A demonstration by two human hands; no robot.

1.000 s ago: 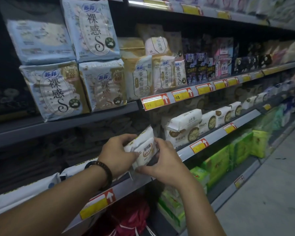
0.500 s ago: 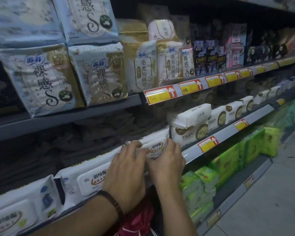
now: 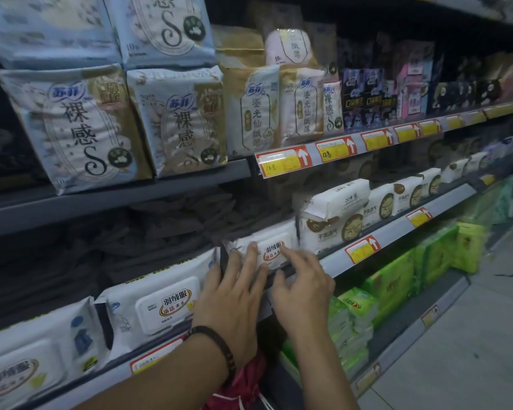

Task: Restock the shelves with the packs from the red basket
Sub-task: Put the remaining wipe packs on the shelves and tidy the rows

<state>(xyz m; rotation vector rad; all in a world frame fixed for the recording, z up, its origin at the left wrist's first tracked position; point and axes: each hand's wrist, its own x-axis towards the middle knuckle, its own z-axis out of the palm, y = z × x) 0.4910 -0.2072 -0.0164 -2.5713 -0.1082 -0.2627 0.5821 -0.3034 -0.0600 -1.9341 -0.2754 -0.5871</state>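
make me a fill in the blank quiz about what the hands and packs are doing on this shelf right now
1. Both hands press on a small white wipes pack standing on the ____ shelf.
2. The dark beaded bracelet is worn on the ____ wrist.
3. The price tag nearest the camera on the upper rail reads ____.
4. The left hand and right hand grip nothing; their fingers lie ____ against the pack.

Missing words: middle; left; 13.8; flat

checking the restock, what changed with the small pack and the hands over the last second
The small pack, held in the air by both hands a second ago, now sits on the middle shelf beside the larger wipes pack. The left hand and right hand have opened, fingers only pressing its front. Neighbouring packs stayed put.
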